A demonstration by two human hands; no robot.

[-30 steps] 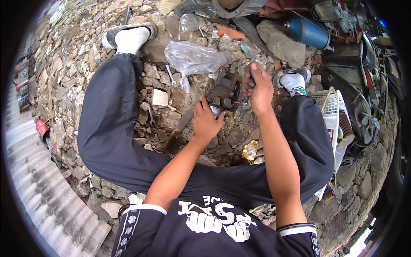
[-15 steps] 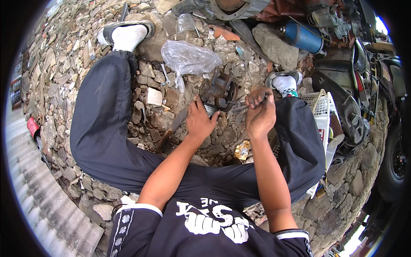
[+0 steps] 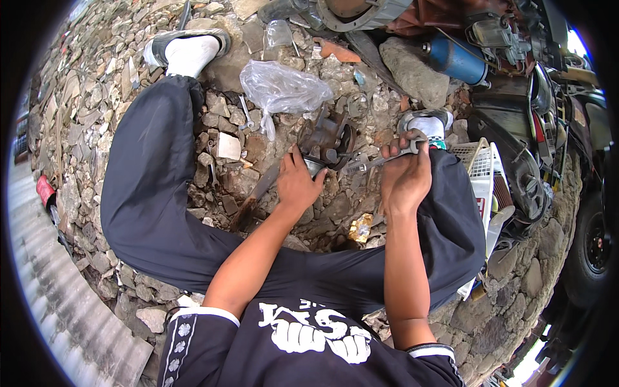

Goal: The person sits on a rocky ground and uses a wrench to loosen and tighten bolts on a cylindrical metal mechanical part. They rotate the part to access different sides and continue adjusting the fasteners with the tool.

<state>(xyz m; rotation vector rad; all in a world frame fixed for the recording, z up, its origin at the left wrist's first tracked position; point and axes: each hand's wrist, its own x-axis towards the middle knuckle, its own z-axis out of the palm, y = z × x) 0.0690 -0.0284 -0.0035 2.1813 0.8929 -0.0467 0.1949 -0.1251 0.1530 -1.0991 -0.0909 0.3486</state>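
Observation:
A dark, rusty metal machine part [image 3: 327,137] rests on the stones between my legs. My left hand [image 3: 300,183] grips its near side, with thumb and fingers around a shiny round section. To the right, my right hand [image 3: 407,177] is closed on a combination wrench [image 3: 371,164]. One end of that wrench shows above my fingers, and its shaft slants down toward the part. The wrench's lower end is close to the part; whether they touch I cannot tell. A long flat bar [image 3: 256,197] lies beside my left hand.
Beyond the part lie a clear plastic bag [image 3: 284,89] and another wrench [image 3: 245,111]. Crumpled gold foil [image 3: 361,227] sits near my right forearm. A white plastic basket [image 3: 476,158], a blue cylinder [image 3: 456,59] and a large rock [image 3: 412,72] stand at the right.
My right hand has moved right, away from the part, and turned, bringing the wrench's upper end into view. My left hand stays on the part.

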